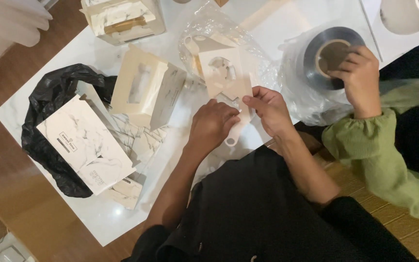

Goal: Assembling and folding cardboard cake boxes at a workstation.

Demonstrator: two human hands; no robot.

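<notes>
**Q:** Fingers first: what are they doing?

**A:** Fingers of the left hand curl down over the lower edge of a flat cream card cutout, pressing it to the white table. The right hand pinches the cutout's right edge between thumb and forefinger. Both hands are closed on the same piece, which lies at the table's centre, just ahead of the person's black-sleeved arms.

**Q:** Going left to right, what can be counted?

**A:** One black bag at far left. On it rests one flat marbled box, and a smaller folded piece peeks out below. Next, one cream window box stands half assembled. Behind it, at the top edge, is one more marbled box. Then the one cutout, with a rounded handle tab sticking out under the hands.

**Q:** And further right?

**A:** Crinkled clear plastic lies under and behind the cutout. Beyond it, one roll of clear film, also on plastic wrap. Another person's hand, in a green sleeve, grips the roll's cardboard core.

**Q:** Does anything block the view?

**A:** The left hand hides the cutout's lower edge, and the other person's hand covers part of the roll.
</notes>
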